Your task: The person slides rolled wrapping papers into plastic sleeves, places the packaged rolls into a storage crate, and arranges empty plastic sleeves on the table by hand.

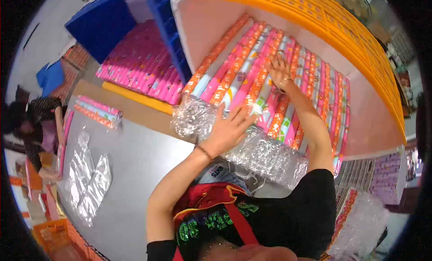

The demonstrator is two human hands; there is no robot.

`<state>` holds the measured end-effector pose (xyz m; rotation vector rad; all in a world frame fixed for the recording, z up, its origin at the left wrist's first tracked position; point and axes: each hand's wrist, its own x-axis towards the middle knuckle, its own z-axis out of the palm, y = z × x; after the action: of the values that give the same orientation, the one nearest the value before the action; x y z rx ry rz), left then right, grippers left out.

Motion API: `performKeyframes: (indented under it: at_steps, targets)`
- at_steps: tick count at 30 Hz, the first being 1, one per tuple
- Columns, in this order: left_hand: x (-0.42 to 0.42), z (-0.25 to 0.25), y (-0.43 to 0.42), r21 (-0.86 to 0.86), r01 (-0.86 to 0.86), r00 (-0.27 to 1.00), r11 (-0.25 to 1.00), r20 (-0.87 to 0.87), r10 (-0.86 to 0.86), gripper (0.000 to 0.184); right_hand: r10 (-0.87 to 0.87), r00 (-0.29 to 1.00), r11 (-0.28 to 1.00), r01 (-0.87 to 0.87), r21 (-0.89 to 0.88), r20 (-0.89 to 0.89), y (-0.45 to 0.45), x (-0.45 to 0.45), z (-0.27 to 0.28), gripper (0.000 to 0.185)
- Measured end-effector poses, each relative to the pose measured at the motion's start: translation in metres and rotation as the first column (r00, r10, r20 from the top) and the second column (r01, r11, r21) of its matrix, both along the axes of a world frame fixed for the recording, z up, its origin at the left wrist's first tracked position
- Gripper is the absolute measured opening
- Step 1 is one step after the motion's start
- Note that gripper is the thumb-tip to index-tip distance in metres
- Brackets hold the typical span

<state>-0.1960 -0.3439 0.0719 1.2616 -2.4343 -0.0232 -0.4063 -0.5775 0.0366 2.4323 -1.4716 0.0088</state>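
Rolls of printed wrapping paper (pixel 234 83), in pink, orange and pale blue, lie side by side inside a tilted crate. Flat on the near ends of these rolls, by the edge of the clear film, rests my left hand (pixel 230 128) with its fingers spread. Farther up the same row, my right hand (pixel 281 73) lies on top of the rolls, fingers stretched out. Crumpled clear plastic wrap (pixel 261 153) covers the front ends of the row, below both hands. Neither hand grips anything.
An orange slatted crate wall (pixel 310 13) arches over the rolls. To its left, a blue crate (pixel 103 27) holds pink rolls (pixel 139 63). A small wrapped bundle of rolls (pixel 96 112) and clear plastic sleeves (pixel 90 180) lie on the grey table (pixel 139 171). Another person (pixel 42 130) is at far left.
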Motion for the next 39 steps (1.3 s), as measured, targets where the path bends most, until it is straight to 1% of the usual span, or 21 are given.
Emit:
performKeyframes:
  at_steps: [2, 5, 8, 9, 10, 12, 13, 14, 15, 16, 18, 19, 20, 23, 24, 29, 33, 36, 37, 38, 39]
  targets:
    - [-0.007, -0.03, -0.007, -0.081, -0.018, 1.0, 0.997, 0.022, 0.02, 0.054, 0.019, 0.983, 0.992, 0.004, -0.126, 0.183, -0.021, -0.01, -0.029, 0.042]
    - [-0.01, -0.038, 0.006, -0.2, -0.084, 0.996, 0.976, -0.018, 0.082, 0.049, 0.082, 0.992, 0.985, -0.066, -0.16, 0.097, -0.037, -0.032, -0.048, 0.046]
    - [0.009, -0.008, 0.052, -0.068, -0.097, 0.991, 0.993, -0.1, 0.09, 0.045, 0.208, 0.978, 0.938, -0.209, -0.275, -0.034, -0.096, -0.074, -0.091, 0.053]
    - [0.018, -0.005, 0.069, -0.032, -0.103, 0.985, 0.994, -0.143, 0.098, 0.044, 0.186, 0.976, 0.965, -0.16, -0.209, 0.109, -0.084, -0.068, -0.079, 0.051]
    - [0.035, 0.002, 0.091, 0.039, -0.042, 0.947, 0.998, -0.316, 0.052, 0.04, 0.039, 0.982, 0.99, -0.063, -0.124, -0.187, -0.062, -0.058, -0.054, 0.053]
    - [0.072, 0.005, 0.139, 0.149, -0.142, 0.915, 0.978, -0.356, 0.188, 0.037, 0.095, 0.892, 0.963, -0.195, -0.185, -0.442, -0.048, -0.048, -0.02, 0.048]
    - [0.09, 0.002, 0.163, 0.257, -0.163, 0.876, 0.953, -0.406, 0.26, 0.034, 0.13, 0.89, 0.95, -0.238, -0.201, -0.437, -0.051, -0.033, -0.019, 0.048]
    - [0.108, -0.013, 0.189, 0.235, -0.304, 0.799, 0.923, -0.465, 0.382, 0.032, 0.116, 0.993, 0.974, -0.12, -0.191, -0.032, -0.056, -0.022, -0.021, 0.044]
    - [0.124, -0.031, 0.215, 0.222, -0.42, 0.707, 0.88, -0.528, 0.47, 0.029, 0.05, 0.926, 0.993, -0.005, -0.122, 0.373, -0.06, -0.018, -0.019, 0.04]
    - [0.138, -0.04, 0.241, 0.212, -0.544, 0.655, 0.812, -0.497, 0.569, 0.028, 0.242, 0.769, 0.957, -0.288, -0.018, 0.592, -0.042, -0.007, -0.004, 0.03]
    - [0.156, -0.047, 0.288, 0.224, -0.726, 0.504, 0.65, -0.47, 0.725, 0.026, 0.403, 0.732, 0.903, -0.415, -0.109, 0.55, 0.014, 0.044, 0.024, 0.028]
    - [0.161, -0.05, 0.308, 0.25, -0.787, 0.414, 0.565, -0.466, 0.782, 0.026, 0.177, 0.498, 0.823, -0.548, 0.15, 0.849, 0.073, 0.083, 0.057, 0.027]
    - [0.164, -0.052, 0.324, 0.271, -0.802, 0.365, 0.532, -0.483, 0.796, 0.026, 0.444, 0.573, 0.808, -0.589, -0.031, 0.689, 0.081, 0.099, 0.055, 0.025]
    - [0.171, -0.058, 0.349, 0.338, -0.815, 0.25, 0.471, -0.528, 0.812, 0.025, 0.551, 0.508, 0.648, -0.76, 0.044, 0.662, 0.146, 0.171, 0.074, 0.021]
    - [0.172, -0.06, 0.36, 0.388, -0.815, 0.18, 0.43, -0.536, 0.825, 0.024, 0.583, 0.448, 0.575, -0.817, 0.045, 0.678, 0.161, 0.194, 0.07, 0.021]
    - [0.206, -0.076, 0.385, 0.367, -0.871, 0.038, 0.326, -0.612, 0.79, 0.022, 0.565, 0.435, 0.306, -0.9, 0.312, 0.701, 0.24, 0.306, 0.052, 0.022]
    - [0.271, -0.092, 0.397, 0.187, -0.974, -0.008, 0.125, -0.584, 0.812, 0.02, 0.653, 0.336, 0.061, -0.916, 0.395, 0.679, 0.309, 0.397, 0.028, 0.033]
    - [0.327, -0.099, 0.389, 0.013, -0.999, -0.047, -0.046, -0.472, 0.881, 0.016, 0.601, 0.264, 0.01, -0.946, 0.323, 0.754, 0.371, 0.455, 0.012, 0.046]
    - [0.346, -0.098, 0.38, 0.001, -0.998, -0.054, -0.061, -0.475, 0.878, 0.016, 0.691, 0.276, 0.099, -0.952, 0.29, 0.668, 0.38, 0.479, -0.01, 0.049]
    - [0.362, -0.098, 0.371, 0.007, -0.996, -0.084, -0.087, -0.354, 0.932, 0.016, 0.765, 0.302, 0.188, -0.95, 0.251, 0.569, 0.388, 0.495, -0.022, 0.051]
    - [0.373, -0.099, 0.364, 0.014, -0.994, -0.11, -0.11, -0.225, 0.968, 0.015, 0.768, 0.297, 0.183, -0.951, 0.249, 0.568, 0.397, 0.502, -0.024, 0.051]
